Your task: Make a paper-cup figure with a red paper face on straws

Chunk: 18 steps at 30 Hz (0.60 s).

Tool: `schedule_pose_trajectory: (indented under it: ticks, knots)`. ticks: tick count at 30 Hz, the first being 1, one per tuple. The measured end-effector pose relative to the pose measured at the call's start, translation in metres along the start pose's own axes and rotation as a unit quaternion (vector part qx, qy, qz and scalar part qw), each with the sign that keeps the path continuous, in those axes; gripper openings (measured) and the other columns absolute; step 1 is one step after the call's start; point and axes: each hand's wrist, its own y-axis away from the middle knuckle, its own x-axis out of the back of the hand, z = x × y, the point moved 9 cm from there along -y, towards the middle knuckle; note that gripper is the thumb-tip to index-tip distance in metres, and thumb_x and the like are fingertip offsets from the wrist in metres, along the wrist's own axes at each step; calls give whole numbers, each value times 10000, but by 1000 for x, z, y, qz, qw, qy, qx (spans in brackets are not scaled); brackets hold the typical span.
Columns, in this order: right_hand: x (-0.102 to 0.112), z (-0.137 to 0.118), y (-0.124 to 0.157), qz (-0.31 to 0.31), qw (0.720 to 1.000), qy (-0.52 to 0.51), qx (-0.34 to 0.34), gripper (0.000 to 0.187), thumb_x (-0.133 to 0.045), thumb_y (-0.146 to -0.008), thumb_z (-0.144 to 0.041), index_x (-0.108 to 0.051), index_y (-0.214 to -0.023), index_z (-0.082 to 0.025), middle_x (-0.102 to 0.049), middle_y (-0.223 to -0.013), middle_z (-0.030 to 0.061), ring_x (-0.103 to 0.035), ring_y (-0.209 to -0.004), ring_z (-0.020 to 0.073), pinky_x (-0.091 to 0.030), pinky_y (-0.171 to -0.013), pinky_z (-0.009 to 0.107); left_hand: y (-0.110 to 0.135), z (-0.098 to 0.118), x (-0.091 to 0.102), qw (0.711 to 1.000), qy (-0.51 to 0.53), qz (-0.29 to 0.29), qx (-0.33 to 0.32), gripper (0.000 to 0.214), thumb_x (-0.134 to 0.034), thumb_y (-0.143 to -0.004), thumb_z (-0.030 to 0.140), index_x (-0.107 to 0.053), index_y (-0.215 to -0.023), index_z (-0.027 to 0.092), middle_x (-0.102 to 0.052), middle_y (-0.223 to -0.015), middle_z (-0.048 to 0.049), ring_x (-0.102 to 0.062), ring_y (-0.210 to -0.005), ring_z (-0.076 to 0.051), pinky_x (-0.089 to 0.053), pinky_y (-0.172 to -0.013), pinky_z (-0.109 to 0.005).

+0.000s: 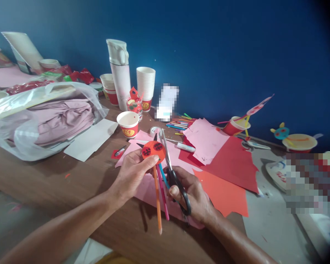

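My left hand (pixel 133 167) pinches an orange-red paper disc (pixel 153 149) with black drawings on it, the thumb lying across its front. From below the disc hang an orange stick (pixel 157 201), a pink stick (pixel 162 194) and a blue stick (pixel 162 174). Black pointed shapes stick out at the disc's upper edge. In my right hand (pixel 192 192) is a pair of scissors (pixel 178 185) with black handles, its blades pointing up along the disc's right side. The blue stick runs down to the right hand's fingers; whether they grip it I cannot tell.
Pink paper (pixel 206 137), red paper (pixel 231 161) and orange paper (pixel 222 190) lie to the right. Behind stand a paper cup (pixel 128 124), stacked cups (pixel 146 84) and a white flask (pixel 121 82). A plastic bag (pixel 24 141) with pink cloth fills the left.
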Motion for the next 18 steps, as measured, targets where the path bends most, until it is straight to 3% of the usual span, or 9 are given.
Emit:
schedule_pose_trajectory:
  ticks: [8,14,18]
  knots:
    - [-1,0,-1,-1,999,-42,-6,464,-571,-765,-562,-537,-1060,-206,-478,-768,-3,-443,-632,113,-412,-579,248,-1,-1,0,1000,0,2,4,137,-662,-718,261,-600,-726,139,-564,-615,23,-500,-550,-75,-409,-525,-181]
    - [3,-6,1,-28,999,7,26,440,-471,-820,-576,-485,-1091,-230,-504,-885,24,-480,-727,150,-434,-631,275,0,-1,-1,999,32,3,10,144,-678,-692,244,-577,-681,142,-546,-572,38,-475,-494,-58,-397,-477,-166]
    - [5,-9,1,-13,998,36,40,424,-458,-834,-562,-493,-1087,-223,-515,-869,25,-485,-747,159,-430,-647,278,-1,-2,-1,999,38,2,12,131,-676,-689,241,-589,-694,142,-564,-587,35,-492,-499,-60,-397,-478,-165]
